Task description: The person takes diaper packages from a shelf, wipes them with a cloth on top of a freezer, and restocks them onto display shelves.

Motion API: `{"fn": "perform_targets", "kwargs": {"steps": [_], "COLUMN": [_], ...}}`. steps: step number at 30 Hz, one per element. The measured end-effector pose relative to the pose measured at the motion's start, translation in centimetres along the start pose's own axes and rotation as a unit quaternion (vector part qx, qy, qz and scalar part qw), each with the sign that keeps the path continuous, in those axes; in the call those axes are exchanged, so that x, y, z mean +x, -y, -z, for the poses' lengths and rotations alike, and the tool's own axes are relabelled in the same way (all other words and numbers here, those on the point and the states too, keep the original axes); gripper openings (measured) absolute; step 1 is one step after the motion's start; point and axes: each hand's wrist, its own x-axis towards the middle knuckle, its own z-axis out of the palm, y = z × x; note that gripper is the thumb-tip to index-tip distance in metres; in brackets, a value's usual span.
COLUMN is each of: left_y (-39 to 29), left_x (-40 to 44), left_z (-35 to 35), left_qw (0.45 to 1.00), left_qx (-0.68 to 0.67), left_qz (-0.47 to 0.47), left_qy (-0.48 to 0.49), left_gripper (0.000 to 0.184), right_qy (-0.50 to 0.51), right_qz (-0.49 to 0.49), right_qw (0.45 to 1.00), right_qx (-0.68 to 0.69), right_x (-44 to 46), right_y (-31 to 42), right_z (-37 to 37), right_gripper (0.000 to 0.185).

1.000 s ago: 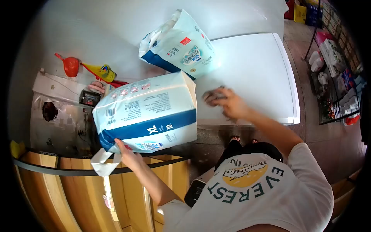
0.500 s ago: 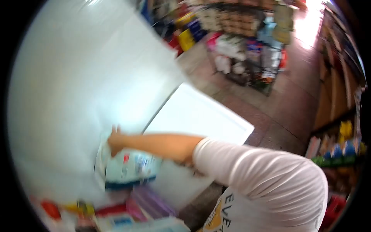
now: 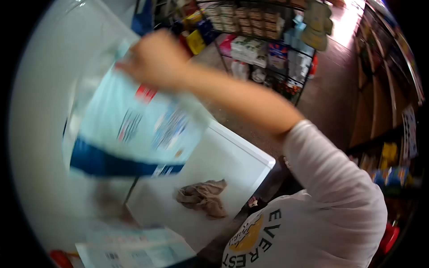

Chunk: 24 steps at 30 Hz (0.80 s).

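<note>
My right hand (image 3: 158,60), blurred by motion, is closed on the top edge of a pale blue bag (image 3: 129,120) with a dark blue band along its bottom. That bag hangs over the left part of a white flat-topped surface (image 3: 243,154). A crumpled brown cloth (image 3: 203,197) lies on the white top, below and to the right of the bag. At the bottom edge of the view, part of a second pale blue package (image 3: 138,250) shows. My left hand is out of view.
Black wire shelving (image 3: 257,33) with boxed goods stands at the back. More shelves (image 3: 380,89) run along the right side, with yellow and blue packets (image 3: 393,174) low down. A pale wall (image 3: 40,111) rises at the left. Something red (image 3: 60,258) shows at bottom left.
The view has swung toward the right. My right hand has let go of the brown cloth, taken hold of the upper bag and raised it. My left hand has gone out of view.
</note>
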Motion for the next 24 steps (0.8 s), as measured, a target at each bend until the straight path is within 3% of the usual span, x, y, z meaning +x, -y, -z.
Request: {"fn": "perform_targets", "kwargs": {"steps": [1,2,4,5,6,8,10,12,13,14,15,17,18,19,20,24], "left_y": [-1.0,-2.0,-4.8,-6.4,-8.6,-16.1,-21.1,-25.0,-27.6,-26.8,-32.2,-33.7,-34.0,-34.1,-34.8,-33.5], "left_x": [-0.8,-1.4,-2.2,-1.9,-0.7,4.5,7.8,11.0,11.9,13.1,13.5,15.1,16.2,17.5,18.5,23.1], "left_z": [1.3,2.8,4.5,4.4,3.1,-3.4,-8.6,-12.8,-15.5,-18.1,-21.6,-28.3,-30.9,-34.6,-37.2,-47.6], "left_qw": [1.000,1.000,0.999,0.997,0.995,0.984,0.962,0.967,0.966,0.958,0.972,0.975,0.986,0.982,0.986,0.975], "left_qx": [-0.004,-0.014,-0.034,-0.046,-0.060,-0.089,-0.171,-0.188,-0.157,-0.214,-0.146,-0.200,-0.141,-0.182,-0.154,-0.099], "left_qz": [0.008,0.001,-0.030,-0.058,-0.078,0.149,0.201,0.171,0.203,0.166,0.169,0.098,0.064,-0.026,-0.005,-0.197], "left_qy": [-0.012,-0.019,-0.009,0.009,0.021,-0.038,-0.070,0.026,0.036,0.095,0.075,0.020,0.056,0.039,0.067,0.026], "left_gripper": [0.047,0.048,0.049,0.049,0.050,0.055,0.052,0.055,0.052,0.052,0.050,0.036,0.030,0.026,0.025,0.022], "right_qy": [0.016,0.032,-0.024,0.080,0.049,0.038,0.087,0.122,0.138,0.153,0.172,0.166,0.159,0.151,0.152,0.208], "right_qz": [-0.002,0.011,0.062,-0.089,-0.009,0.060,0.034,-0.021,-0.051,-0.084,-0.122,-0.140,-0.160,-0.161,-0.173,-0.249], "right_qw": [0.998,0.999,0.987,0.992,0.994,0.980,0.965,0.954,0.947,0.943,0.936,0.939,0.941,0.944,0.945,0.920], "right_qx": [-0.062,-0.038,-0.148,-0.051,-0.099,-0.187,-0.244,-0.272,-0.284,-0.282,-0.281,-0.265,-0.254,-0.246,-0.231,-0.220], "right_x": [1.0,1.2,2.0,2.0,2.1,1.7,-0.3,-1.4,-2.1,-2.8,-3.3,-5.2,-5.6,-6.1,-6.3,-5.5], "right_y": [-1.8,-3.3,-7.1,-8.3,-11.7,-19.0,-23.6,-27.9,-29.6,-31.9,-35.3,-40.1,-42.9,-45.8,-48.4,-55.5], "right_z": [3.6,6.5,11.6,14.3,15.5,17.1,18.5,18.2,17.9,17.8,17.6,16.1,15.2,13.9,12.3,5.2], "right_gripper": [0.036,0.036,0.037,0.038,0.038,0.040,0.041,0.041,0.040,0.040,0.040,0.040,0.041,0.043,0.044,0.044]}}
